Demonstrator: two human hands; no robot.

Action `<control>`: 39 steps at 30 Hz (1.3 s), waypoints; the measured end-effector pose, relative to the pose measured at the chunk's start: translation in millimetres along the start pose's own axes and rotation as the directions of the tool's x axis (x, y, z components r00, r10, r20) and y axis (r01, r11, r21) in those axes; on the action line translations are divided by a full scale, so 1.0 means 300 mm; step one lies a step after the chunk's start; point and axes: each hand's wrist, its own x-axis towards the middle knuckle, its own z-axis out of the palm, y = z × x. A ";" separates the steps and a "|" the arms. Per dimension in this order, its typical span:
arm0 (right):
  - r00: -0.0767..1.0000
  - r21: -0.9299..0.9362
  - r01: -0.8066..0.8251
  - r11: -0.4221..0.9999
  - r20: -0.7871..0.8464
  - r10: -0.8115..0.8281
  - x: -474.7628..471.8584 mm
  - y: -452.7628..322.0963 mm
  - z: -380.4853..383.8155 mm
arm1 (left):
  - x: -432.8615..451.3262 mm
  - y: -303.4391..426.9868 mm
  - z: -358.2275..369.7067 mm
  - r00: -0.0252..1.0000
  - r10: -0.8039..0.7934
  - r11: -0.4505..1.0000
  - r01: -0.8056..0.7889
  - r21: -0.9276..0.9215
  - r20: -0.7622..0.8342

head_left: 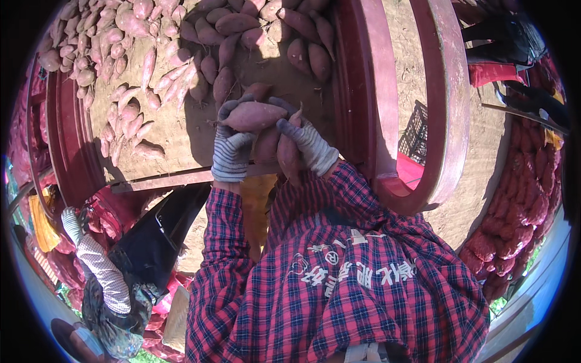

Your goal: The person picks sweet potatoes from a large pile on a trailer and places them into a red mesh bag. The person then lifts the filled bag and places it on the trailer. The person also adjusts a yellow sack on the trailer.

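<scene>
Striped, grey-fingered work gloves cover both hands. My left hand (233,140) grips one end of a plump sweet potato (255,116), held level above the sorting table (181,136). Close beside it, my right hand (308,138) has its fingers around a slimmer sweet potato (289,152) that hangs tip down; its fingertips are near the plump one. Another sweet potato (267,144) shows below and between the hands; what supports it is hidden. Just beyond my hands, one more sweet potato (258,90) lies on the table.
Many sweet potatoes (136,18) cover the table's far part, with a smaller cluster (127,122) at left. Red metal rails (358,90) border the table. A black crate (415,131) lies beyond the right rail. A co-worker's gloved arm (100,263) is at left; filled red net bags (517,218) line the right.
</scene>
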 end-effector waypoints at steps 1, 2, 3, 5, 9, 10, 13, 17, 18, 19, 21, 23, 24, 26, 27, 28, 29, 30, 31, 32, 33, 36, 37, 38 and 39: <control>0.998 0.113 -0.038 0.993 0.056 0.032 -0.009 -0.018 0.027 | -0.038 -0.011 0.005 1.000 0.008 1.000 -0.008 0.012 -0.007; 0.993 0.065 -0.094 0.993 0.075 0.089 -0.014 -0.007 0.009 | -0.068 -0.028 0.005 0.998 0.061 0.998 -0.060 0.019 -0.009; 0.985 0.018 -0.146 0.989 0.094 0.144 -0.011 0.001 -0.013 | -0.093 -0.019 0.006 0.999 0.046 0.999 -0.046 -0.015 -0.009; 0.987 -0.161 -0.098 0.982 0.114 0.117 -0.009 0.014 -0.038 | -0.135 0.001 0.011 1.000 0.017 0.996 -0.018 -0.085 -0.006; 0.982 -0.421 0.102 0.902 0.190 -0.022 -0.016 -0.020 0.024 | -0.213 0.027 0.015 0.908 0.054 0.878 0.155 0.454 -0.415; 0.978 -0.433 0.104 0.895 0.210 -0.012 -0.015 -0.019 0.034 | -0.238 0.021 0.011 0.883 0.136 0.808 0.163 0.566 -0.449; 0.974 -0.400 0.038 0.916 0.219 0.055 -0.043 0.016 0.050 | -0.318 0.022 0.005 0.889 0.256 0.716 0.090 0.692 -0.380; 0.966 -0.340 0.122 0.932 0.255 -0.033 -0.122 0.044 0.092 | -0.388 0.016 0.018 0.851 0.464 0.515 -0.034 0.856 -0.245; 0.958 -0.337 0.157 0.928 0.281 -0.060 -0.158 0.022 0.119 | -0.405 0.021 0.049 0.835 0.499 0.503 -0.059 0.862 -0.234; 0.947 -0.336 0.198 0.921 0.309 -0.091 -0.193 0.005 0.138 | -0.424 0.027 0.080 0.825 0.524 0.467 -0.071 0.881 -0.211; 0.879 -0.461 0.432 0.775 0.408 -0.247 -0.252 -0.014 0.121 | -0.464 0.027 0.140 0.807 0.569 0.397 -0.097 0.912 -0.162; 0.744 -0.492 0.660 0.567 0.529 -0.408 -0.316 -0.024 0.090 | -0.492 0.024 0.213 0.840 0.485 0.536 -0.064 0.842 -0.245; 0.712 -0.513 0.702 0.494 0.537 -0.453 -0.369 -0.047 0.083 | -0.519 0.023 0.247 0.879 0.382 0.619 -0.015 0.785 -0.285; 0.762 -0.510 0.640 0.575 0.515 -0.392 -0.329 -0.090 0.060 | -0.501 0.008 0.283 0.906 0.304 0.709 -0.008 0.705 -0.296; 0.789 -0.511 0.604 0.612 0.493 -0.366 -0.370 -0.105 0.035 | -0.482 -0.009 0.294 0.915 0.260 0.752 0.008 0.659 -0.308; 0.881 -0.479 0.437 0.761 0.397 -0.256 -0.411 -0.105 0.008 | -0.502 -0.029 0.309 0.937 0.246 0.724 -0.008 0.690 -0.248; 0.886 -0.447 0.408 0.796 0.405 -0.227 -0.448 -0.122 -0.019 | -0.511 -0.053 0.323 0.956 0.229 0.694 -0.028 0.719 -0.185; 0.887 -0.414 0.379 0.827 0.416 -0.198 -0.492 -0.143 -0.052 | -0.514 -0.117 0.312 0.922 0.375 0.581 -0.152 0.799 -0.097; 0.889 -0.379 0.345 0.859 0.424 -0.170 -0.534 -0.170 -0.093 | -0.512 -0.144 0.350 0.925 0.378 0.488 -0.173 0.855 -0.029; 0.892 -0.331 0.357 0.874 0.400 -0.213 -0.574 -0.167 -0.131 | -0.512 -0.161 0.388 0.926 0.376 0.390 -0.198 0.899 0.041; 0.934 -0.203 0.252 0.946 0.308 -0.183 -0.524 -0.175 -0.113 | -0.431 -0.145 0.343 0.927 0.354 0.301 -0.239 0.923 0.125; 0.960 -0.203 0.277 0.939 0.094 -0.263 -0.584 -0.110 -0.305 | -0.375 -0.256 0.378 0.976 0.195 0.180 -0.130 0.975 0.094; 0.908 -0.193 0.418 0.888 0.060 -0.415 -0.601 -0.109 -0.314 | -0.357 -0.290 0.398 0.990 0.130 0.196 -0.088 0.977 0.064; 0.900 -0.147 0.427 0.892 -0.032 -0.436 -0.624 -0.104 -0.341 | -0.342 -0.307 0.441 0.997 0.041 0.026 -0.069 0.997 0.068; 0.886 -0.099 0.438 0.893 -0.122 -0.448 -0.647 -0.095 -0.369 | -0.321 -0.358 0.430 0.990 0.060 0.113 -0.135 0.984 0.129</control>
